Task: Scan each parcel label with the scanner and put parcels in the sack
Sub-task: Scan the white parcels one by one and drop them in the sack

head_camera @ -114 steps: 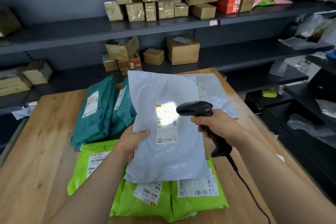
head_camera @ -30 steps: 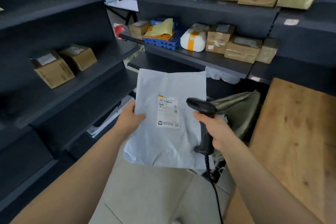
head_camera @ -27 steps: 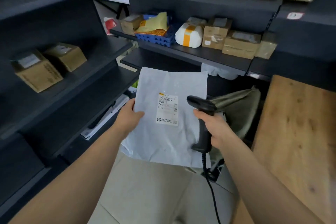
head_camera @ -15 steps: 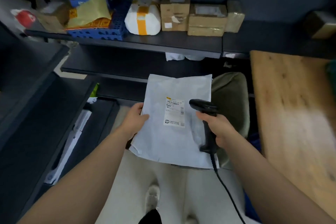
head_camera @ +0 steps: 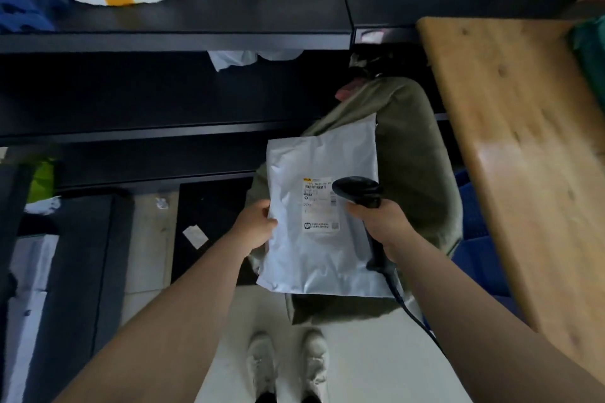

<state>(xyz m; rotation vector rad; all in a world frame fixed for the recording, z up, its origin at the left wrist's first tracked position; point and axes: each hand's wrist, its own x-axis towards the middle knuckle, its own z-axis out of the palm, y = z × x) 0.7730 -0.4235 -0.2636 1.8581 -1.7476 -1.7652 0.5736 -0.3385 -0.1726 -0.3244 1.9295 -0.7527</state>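
One parcel (head_camera: 314, 255), one scanner (head_camera: 358, 195), over sack (head_camera: 419, 154)

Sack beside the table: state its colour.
The sack is olive green, best seen in the head view.

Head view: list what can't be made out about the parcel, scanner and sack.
Mouth of the sack: hidden behind the parcel, head view.
Print on the label: too small and blurred, head view.
Trigger of the scanner: covered by the right hand, head view.
Fingers of the left hand: behind the parcel, head view.
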